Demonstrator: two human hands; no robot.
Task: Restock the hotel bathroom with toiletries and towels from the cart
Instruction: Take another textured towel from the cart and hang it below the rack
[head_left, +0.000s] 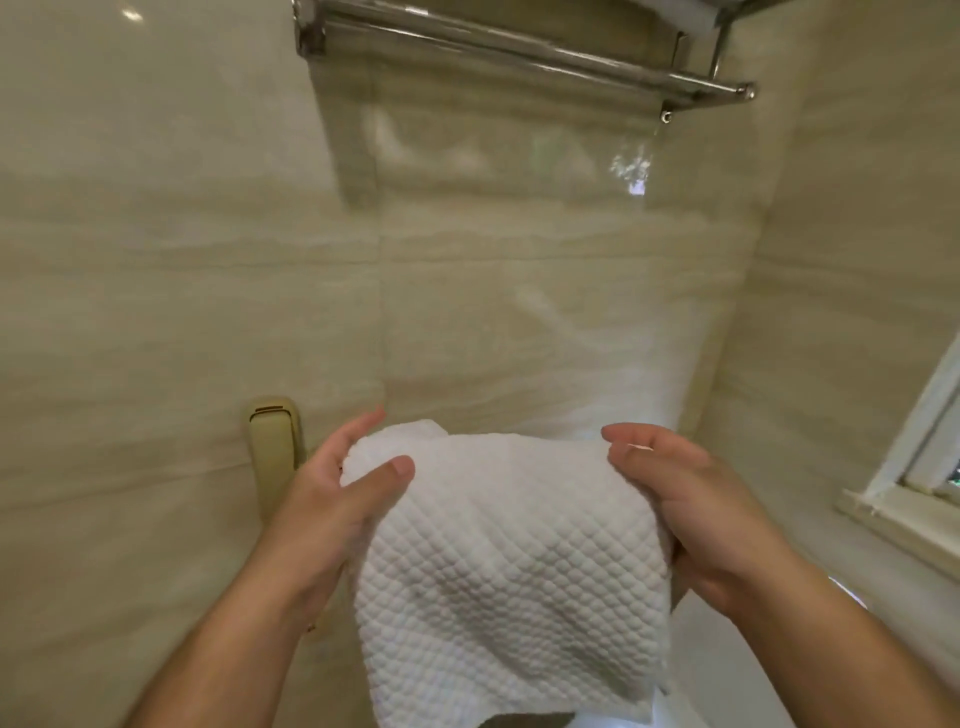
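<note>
With both hands on it, towel (511, 551) hangs at chest height, well below rack (524, 57). Left hand (332, 493) and right hand (685, 499) each pinch a top corner. Keep edges level, lift, drape evenly over the bar.

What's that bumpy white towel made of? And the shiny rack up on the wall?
The towel looks like soft woven cloth, probably cotton: matte white, a quilted diamond pattern, drooping in folds between the left hand and right hand. The rack looks like polished metal, maybe chrome or steel: silvery, with bright glints along its bars.
</note>
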